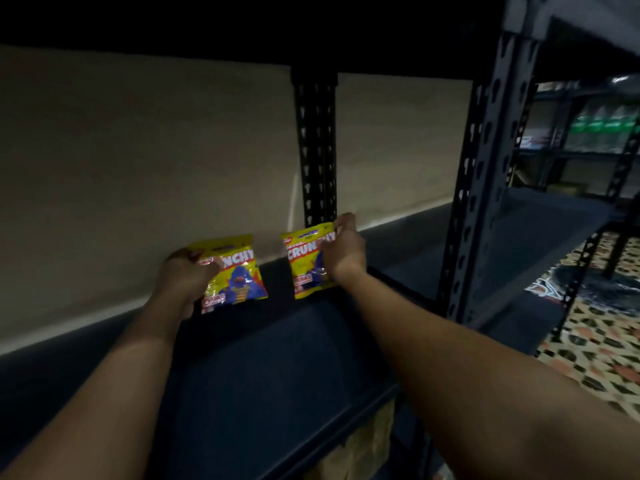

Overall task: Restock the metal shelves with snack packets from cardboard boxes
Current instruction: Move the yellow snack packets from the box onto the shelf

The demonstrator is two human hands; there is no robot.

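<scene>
Your left hand (187,271) grips one yellow snack packet (235,275); your right hand (341,251) pinches a second packet (304,265). Both stand upright at the back of the dark metal shelf (277,358), apart. Both arms reach forward, extended.

Glossy plastic packets (235,275), matt metal shelf (277,358)

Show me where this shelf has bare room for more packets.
The dark shelf deck is bare in front of both yellow packets, between the forearms, and in the gap between the left packet and right packet. Beyond the black upright, the deck runs bare rightward. It is crowded only where the left hand and right hand hold packets.
</scene>
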